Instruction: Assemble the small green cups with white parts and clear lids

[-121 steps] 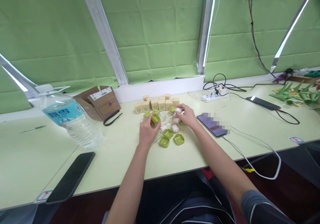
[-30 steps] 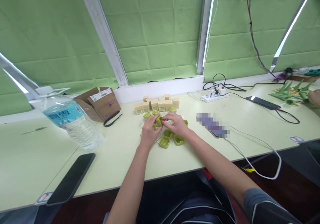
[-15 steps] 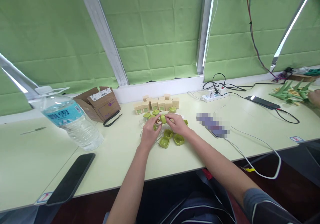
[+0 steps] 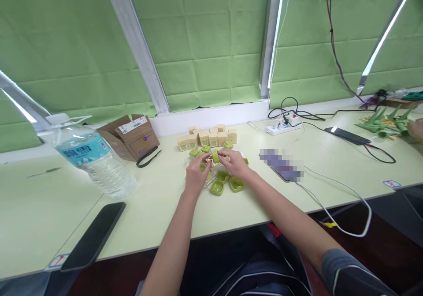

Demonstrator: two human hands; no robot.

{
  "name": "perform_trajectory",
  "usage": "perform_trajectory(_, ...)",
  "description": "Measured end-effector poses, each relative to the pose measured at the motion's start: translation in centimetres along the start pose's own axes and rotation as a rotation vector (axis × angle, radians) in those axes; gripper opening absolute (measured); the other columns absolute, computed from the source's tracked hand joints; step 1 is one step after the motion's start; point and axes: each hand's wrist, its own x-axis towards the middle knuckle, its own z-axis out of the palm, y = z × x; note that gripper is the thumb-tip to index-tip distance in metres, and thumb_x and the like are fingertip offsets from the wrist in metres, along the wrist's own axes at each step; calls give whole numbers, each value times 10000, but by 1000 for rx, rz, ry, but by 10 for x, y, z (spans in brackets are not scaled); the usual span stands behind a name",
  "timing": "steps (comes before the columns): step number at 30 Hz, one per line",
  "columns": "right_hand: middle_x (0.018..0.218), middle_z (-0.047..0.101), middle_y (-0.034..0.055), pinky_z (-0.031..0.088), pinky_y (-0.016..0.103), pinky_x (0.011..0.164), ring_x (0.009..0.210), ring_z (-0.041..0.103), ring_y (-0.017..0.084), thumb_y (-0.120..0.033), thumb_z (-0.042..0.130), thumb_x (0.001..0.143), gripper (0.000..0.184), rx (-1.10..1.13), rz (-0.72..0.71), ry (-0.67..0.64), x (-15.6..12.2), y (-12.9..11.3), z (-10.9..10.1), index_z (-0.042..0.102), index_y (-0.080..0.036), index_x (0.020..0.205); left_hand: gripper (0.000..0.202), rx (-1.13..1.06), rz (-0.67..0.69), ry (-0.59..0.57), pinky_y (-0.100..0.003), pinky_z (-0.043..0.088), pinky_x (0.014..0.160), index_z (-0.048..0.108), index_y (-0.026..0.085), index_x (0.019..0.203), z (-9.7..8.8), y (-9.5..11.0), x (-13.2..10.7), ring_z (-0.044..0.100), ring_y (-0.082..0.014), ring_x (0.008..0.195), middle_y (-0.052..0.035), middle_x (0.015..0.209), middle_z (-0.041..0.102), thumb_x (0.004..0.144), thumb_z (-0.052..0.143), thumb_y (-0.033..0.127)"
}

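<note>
Over the middle of the table, my right hand (image 4: 235, 162) pinches a small green rounded-square case (image 4: 215, 156) between thumb and fingers. My left hand (image 4: 196, 173) is close by on its left, fingers bent together in a pinch; what lies in them is too small to make out. Below the hands sit open green cup-like case halves (image 4: 217, 188), one more of them (image 4: 236, 184) to the right. Several other green pieces (image 4: 205, 148) lie just behind, with thin whitish cords partly hidden by my left hand.
Behind the green pieces stand several small cream boxes (image 4: 213, 139). To the left are an open carton (image 4: 135, 139), a large water bottle (image 4: 105, 168) and a phone (image 4: 94, 236). A power strip (image 4: 283, 128), cables and phones lie right; another person's hand (image 4: 416, 129) shows at the far edge.
My left hand's fingers have drawn slightly away from the green case, and a green piece beneath them shows differently. My right hand still holds the case in nearly the same place.
</note>
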Motion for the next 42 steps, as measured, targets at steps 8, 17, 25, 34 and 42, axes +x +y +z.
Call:
perform_trajectory(8, 915, 769, 59, 549, 324, 785, 820, 689, 190, -275, 637, 940, 178, 49, -12, 33, 0, -3, -1, 777, -214, 1030, 213, 33, 9, 16, -313, 536, 813, 684, 211, 1129, 1, -3, 0, 711, -169, 830, -32, 988, 766, 918, 656, 189)
perform_trajectory(17, 980, 774, 66, 551, 330, 782, 858, 695, 197, -345, 658, 932, 212, 92, 28, 26, -1, -3, 0, 766, -222, 1066, 188, 47, 43, 87, -333, 550, 800, 711, 205, 1111, 1, -5, 1, 696, -169, 808, -56, 1000, 744, 930, 661, 210)
perform_trajectory(25, 964, 769, 57, 548, 314, 761, 845, 687, 188, -314, 617, 947, 212, 74, 31, -7, -1, -4, -1, 763, -219, 1068, 174, 88, 59, 79, -346, 565, 790, 749, 219, 1090, 1, -9, 0, 728, -196, 880, -52, 989, 772, 939, 669, 245)
perform_trajectory(34, 956, 772, 58, 548, 302, 761, 854, 695, 187, -313, 638, 928, 189, 79, 45, 11, -2, -1, 1, 768, -214, 1022, 171, 94, 72, 57, -346, 562, 782, 755, 228, 1085, 1, -10, -1, 730, -199, 874, -51, 977, 776, 943, 661, 245)
perform_trajectory(42, 916, 775, 56, 541, 296, 748, 805, 690, 175, -305, 640, 903, 186, 112, 80, -14, -1, -1, 0, 773, -205, 987, 155, 99, 63, 37, -336, 550, 782, 757, 228, 1048, 1, -10, -1, 726, -191, 872, -48, 969, 778, 960, 635, 264)
